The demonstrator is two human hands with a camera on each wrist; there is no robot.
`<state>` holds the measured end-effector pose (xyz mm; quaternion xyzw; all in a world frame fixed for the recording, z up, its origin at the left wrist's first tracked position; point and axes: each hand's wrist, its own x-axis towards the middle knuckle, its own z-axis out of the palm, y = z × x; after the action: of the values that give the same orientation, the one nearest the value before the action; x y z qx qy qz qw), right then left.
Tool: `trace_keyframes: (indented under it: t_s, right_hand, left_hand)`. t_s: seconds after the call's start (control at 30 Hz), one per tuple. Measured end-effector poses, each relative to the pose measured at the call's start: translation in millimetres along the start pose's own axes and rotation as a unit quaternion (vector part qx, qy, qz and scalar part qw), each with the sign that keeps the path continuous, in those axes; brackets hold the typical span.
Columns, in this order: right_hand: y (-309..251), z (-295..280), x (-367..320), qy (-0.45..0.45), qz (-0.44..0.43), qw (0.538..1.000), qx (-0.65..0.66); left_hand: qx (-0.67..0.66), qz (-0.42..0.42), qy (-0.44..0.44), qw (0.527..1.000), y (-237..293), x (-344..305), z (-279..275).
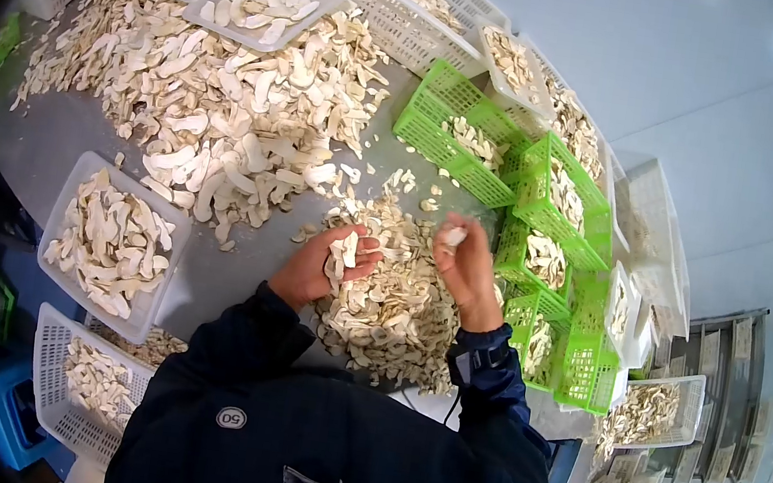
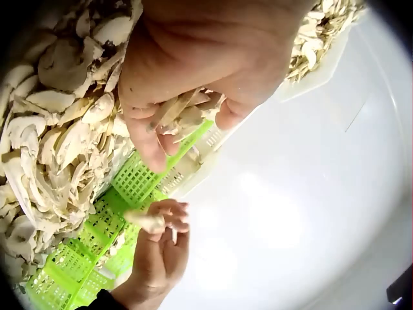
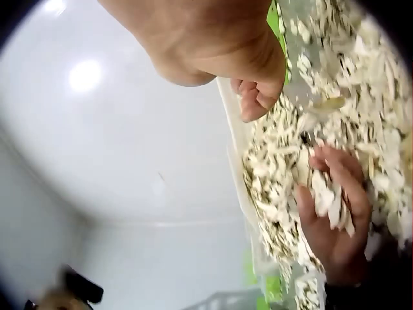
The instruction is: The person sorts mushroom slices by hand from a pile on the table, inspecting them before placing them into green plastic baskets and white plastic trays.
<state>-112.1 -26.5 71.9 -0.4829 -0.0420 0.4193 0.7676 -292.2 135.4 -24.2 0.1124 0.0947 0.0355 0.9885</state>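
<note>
My left hand (image 1: 304,267), palm turned up, cradles several pale dried mushroom slices (image 1: 343,251) between its thumb and bent fingers. The same slices (image 3: 329,200) show in the right wrist view. To its right, my raised right hand (image 1: 471,271) pinches one whitish mushroom slice (image 1: 453,236) at its fingertips; that slice looks blurred in the left wrist view. Below and between the hands spreads a heap of smaller slices (image 1: 391,316) on the grey table (image 1: 213,281). Beyond it lies a bigger heap of long slices (image 1: 256,115).
Green baskets (image 1: 451,167) holding slices stand at the right. On the left is a white tray (image 1: 58,225) full of slices, with a white crate (image 1: 54,392) below it. Shallow trays (image 1: 277,4) sit on the far heap. More white crates (image 1: 406,32) line the back.
</note>
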Motion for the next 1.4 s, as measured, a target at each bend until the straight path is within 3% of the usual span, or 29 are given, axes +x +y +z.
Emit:
trace_keyframes:
  t_s: [0.1, 0.13, 0.23, 0.33, 0.43, 0.53, 0.63, 0.73, 0.77, 0.87, 0.97, 1.07, 1.17, 1.4]
  right_hand:
    - [16, 62, -14, -0.067, 0.057, 0.986, -0.139]
    - [16, 61, -11, -0.094, -0.004, 0.959, -0.269]
    - [8, 39, 23, -0.145, -0.193, 0.772, -0.587]
    - [-6, -9, 79, -0.048, -0.161, 0.713, -0.681]
    - [-1, -46, 115, -0.036, -0.278, 0.561, -0.779]
    - [9, -67, 127, -0.051, -0.282, 0.517, -0.807]
    - [6, -76, 128, -0.047, -0.224, 0.509, -0.830]
    - [5, -79, 121, -0.029, -0.219, 0.525, -0.822]
    - [6, -81, 120, -0.037, -0.246, 0.560, -0.790]
    - [6, -80, 117, -0.034, -0.255, 0.516, -0.817]
    - [2, -72, 109, -0.032, -0.204, 0.514, -0.833]
    - [3, -73, 108, -0.033, -0.220, 0.520, -0.825]
    - [2, -74, 107, -0.045, -0.195, 0.568, -0.798]
    - [0, -64, 102, -0.057, -0.174, 0.577, -0.796]
  left_hand:
    - [-0.051, -0.030, 0.000, 0.998, 0, 5, -3]
    - [-0.070, -0.045, 0.002, 0.997, 0, 8, -5]
    - [-0.082, -0.045, 0.046, 0.995, 1, 4, 4]
    - [-0.057, -0.035, 0.063, 0.996, 2, 5, -4]
    - [-0.071, -0.005, 0.025, 0.997, 7, 15, -28]
    - [-0.064, 0.046, 0.029, 0.996, 17, 4, -17]
    - [-0.063, 0.061, 0.034, 0.996, 18, 4, -17]
    - [-0.057, 0.058, 0.021, 0.996, 14, 8, -22]
    - [-0.046, 0.061, 0.036, 0.996, 13, 9, -21]
    - [-0.045, 0.058, 0.040, 0.996, 14, 8, -21]
    - [-0.054, 0.051, 0.026, 0.997, 14, 9, -23]
    - [-0.046, 0.054, 0.026, 0.997, 14, 10, -24]
    - [-0.048, 0.053, 0.028, 0.997, 13, 9, -22]
    - [-0.045, 0.053, 0.013, 0.998, 12, 12, -27]
